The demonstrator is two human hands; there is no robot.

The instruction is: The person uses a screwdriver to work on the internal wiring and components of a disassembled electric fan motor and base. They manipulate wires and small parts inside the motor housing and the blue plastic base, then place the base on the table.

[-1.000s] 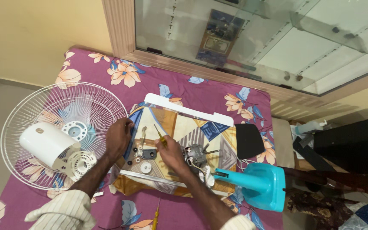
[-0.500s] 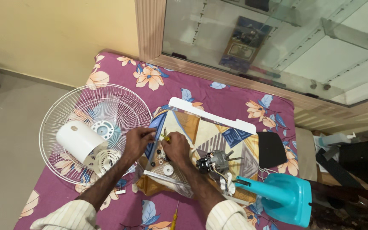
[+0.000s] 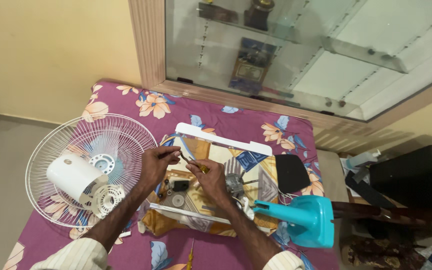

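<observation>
My left hand point(image 3: 156, 164) pinches a small dark part point(image 3: 182, 156) at its fingertips above a patterned tray point(image 3: 246, 150). My right hand point(image 3: 211, 178) grips a yellow-handled screwdriver point(image 3: 199, 166) whose tip meets that small part. Both hands hover over the tray's left half, where small black and white fan parts point(image 3: 177, 192) lie. A grey fan motor point(image 3: 235, 184) sits just right of my right hand.
A white fan grille point(image 3: 83, 165) with a white motor cover point(image 3: 71, 175) lies at the left on the floral cloth. A turquoise fan base point(image 3: 306, 220) and a black pad point(image 3: 291, 172) sit right. Another screwdriver point(image 3: 191, 257) lies near the front. A glass cabinet stands behind.
The camera has shifted, so the scene sits lower and further right. My hands have lifted slightly from the tray and come together around the small part and the screwdriver.
</observation>
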